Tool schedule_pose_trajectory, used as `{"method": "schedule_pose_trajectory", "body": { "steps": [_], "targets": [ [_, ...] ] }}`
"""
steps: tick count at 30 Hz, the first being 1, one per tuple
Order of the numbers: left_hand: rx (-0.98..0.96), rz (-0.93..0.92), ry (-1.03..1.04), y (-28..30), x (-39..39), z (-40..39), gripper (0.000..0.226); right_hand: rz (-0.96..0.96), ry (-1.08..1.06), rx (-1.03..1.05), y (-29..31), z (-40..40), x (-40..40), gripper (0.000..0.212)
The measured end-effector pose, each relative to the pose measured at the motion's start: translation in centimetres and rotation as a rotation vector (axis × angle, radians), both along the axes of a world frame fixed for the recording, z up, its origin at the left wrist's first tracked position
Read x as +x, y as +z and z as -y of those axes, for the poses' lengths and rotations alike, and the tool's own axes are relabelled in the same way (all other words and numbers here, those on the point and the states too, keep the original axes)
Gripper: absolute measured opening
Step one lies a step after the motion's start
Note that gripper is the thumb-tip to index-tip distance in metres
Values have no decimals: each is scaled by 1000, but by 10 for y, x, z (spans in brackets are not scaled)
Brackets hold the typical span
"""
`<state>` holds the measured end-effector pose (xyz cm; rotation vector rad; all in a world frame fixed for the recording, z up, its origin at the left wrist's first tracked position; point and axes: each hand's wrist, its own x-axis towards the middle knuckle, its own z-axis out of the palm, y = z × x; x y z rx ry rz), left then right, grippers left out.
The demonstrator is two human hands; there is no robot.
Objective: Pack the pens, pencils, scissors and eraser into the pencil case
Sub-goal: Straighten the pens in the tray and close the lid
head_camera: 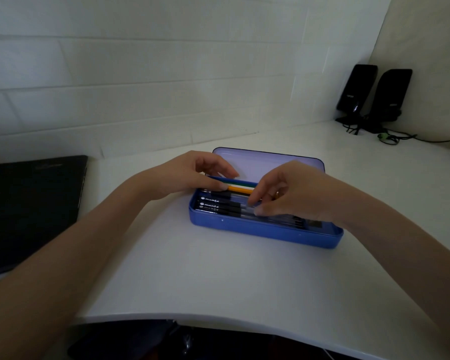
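Blue pencil case (265,231) open on desk, pens (218,203) laid lengthwise inside. Pencils (240,187) held along case's far side, long axis parallel to case: left hand (190,175) pinches left end, right hand (294,193) fingers curled at right end, exact hold unclear

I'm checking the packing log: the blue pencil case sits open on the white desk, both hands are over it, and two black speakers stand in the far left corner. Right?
Not quite. The head view shows the two black speakers in the far right corner, not the left. The rest holds: the blue pencil case is open on the white desk, with the left hand and right hand over it.
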<state>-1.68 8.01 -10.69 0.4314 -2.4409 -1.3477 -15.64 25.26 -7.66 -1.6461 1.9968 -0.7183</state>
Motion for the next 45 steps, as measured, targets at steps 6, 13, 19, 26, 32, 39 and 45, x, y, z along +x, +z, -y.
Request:
{"method": "schedule_pose_trajectory", "body": {
  "steps": [6,13,19,26,32,39,45],
  "targets": [
    [-8,8,-1,0,0,0,27,-6,33,-7,0,2,-1,21],
    [-6,14,-28,1,2,-1,28,-68,-17,-91,-14,9,0,23],
    [58,-3,4,0,0,1,18,-114,-127,-211,0,7,-23,15],
    [36,17,-25,0,2,2,25,-156,-172,-110,-12,11,-29,23],
    [66,17,-8,0,1,4,19,-173,-223,-152,-12,11,-38,19],
    [60,28,-8,-2,1,5,23,-135,-226,-133,-13,12,-42,25],
    [55,11,-7,-2,1,6,21,-116,-198,-77,-19,16,-41,30]
  ]
}}
